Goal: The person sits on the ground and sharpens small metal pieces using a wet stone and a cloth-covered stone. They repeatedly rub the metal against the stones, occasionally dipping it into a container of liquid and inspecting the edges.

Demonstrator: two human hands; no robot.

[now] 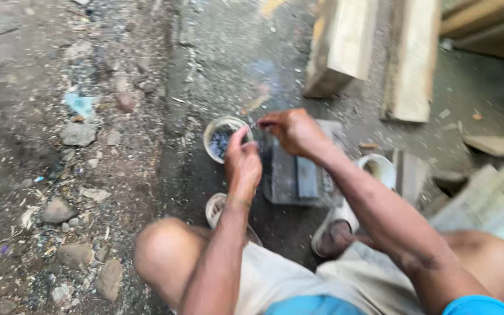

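Observation:
I am squatting over the ground. My left hand is raised beside a small round white container holding dark bluish bits, its thumb up against the rim; whether it holds anything is blurred. My right hand is pinched shut on something small and thin just right of the container. Under both hands lies a flat grey block on the ground.
Pale wooden beams and planks lie at the top right. A white cup-like object sits by my right forearm. Stones and rubble cover the dirt on the left. My sandalled feet are below.

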